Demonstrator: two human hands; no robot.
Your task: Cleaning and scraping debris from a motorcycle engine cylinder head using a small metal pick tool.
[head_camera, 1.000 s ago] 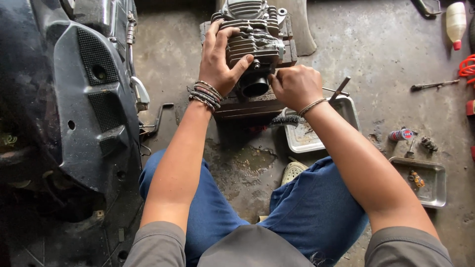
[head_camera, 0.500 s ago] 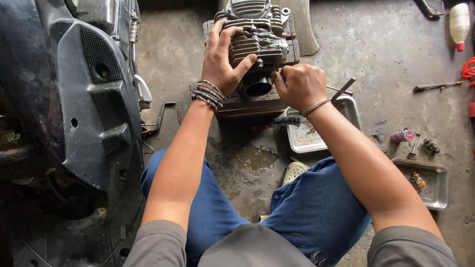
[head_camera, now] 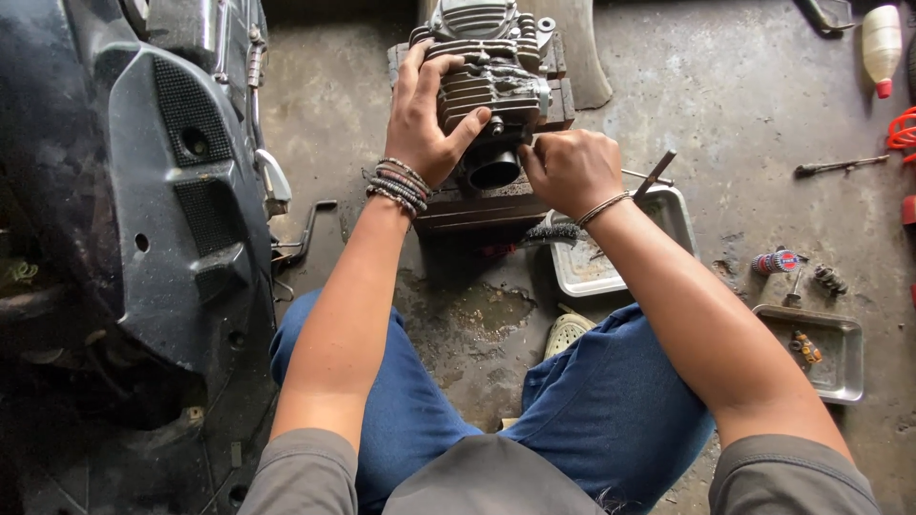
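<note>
A black scooter body (head_camera: 143, 238) fills the left side of the view; its top, left and bottom are cut off by the frame, and its lower part is lost in shadow. The concrete floor (head_camera: 744, 105) carries everything else.

The person's legs in blue jeans (head_camera: 611, 410) occupy the lower centre, cut off at the bottom edge.

A finned grey engine cylinder (head_camera: 491, 72) sits at top centre on a wood block (head_camera: 477, 205). The cylinder's top is cut off by the frame, and the block is mostly hidden beneath it and behind the hands.

The left hand (head_camera: 425, 119) lies spread over the cylinder's left side, fingers across the fins and thumb pressed near the round port (head_camera: 493, 172). Beaded bracelets (head_camera: 396, 186) circle the wrist.

The right hand (head_camera: 571, 170) is closed in a fist just right of the port, touching the cylinder's lower right corner. Whatever it pinches is hidden inside the fist and cannot be identified.

A metal tray (head_camera: 668, 215) lies behind the right wrist, partly covered by the forearm. A rod (head_camera: 656, 174) rests across its far rim. A second tray (head_camera: 835, 358) lies at lower right with a small part inside, too small to identify.

A white bottle (head_camera: 881, 43) with a red cap stands at the top right. A slim tool (head_camera: 835, 167) lies near it.
</note>
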